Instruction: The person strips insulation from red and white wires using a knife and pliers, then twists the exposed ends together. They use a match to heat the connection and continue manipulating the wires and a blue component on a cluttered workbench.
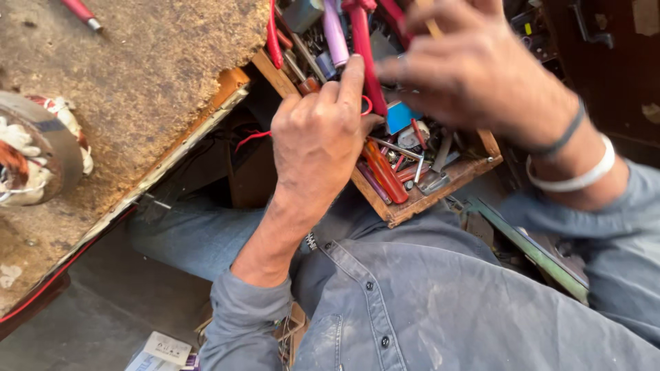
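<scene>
Two white printed cartons (pixel 159 352) low at the frame's bottom edge, on the floor beside the grey-sleeved elbow. Left hand (pixel 320 141) knuckles-up over the wooden tool drawer (pixel 440 185), fingers curled, thumb on a red-handled tool (pixel 364 51); right hand (pixel 474 65) blurred above, fingers loosely bent, grip unclear.

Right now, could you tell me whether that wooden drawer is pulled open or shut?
Open. The wooden drawer sticks out from under the worktop, its tools exposed, with both the left hand and right hand inside.
</scene>
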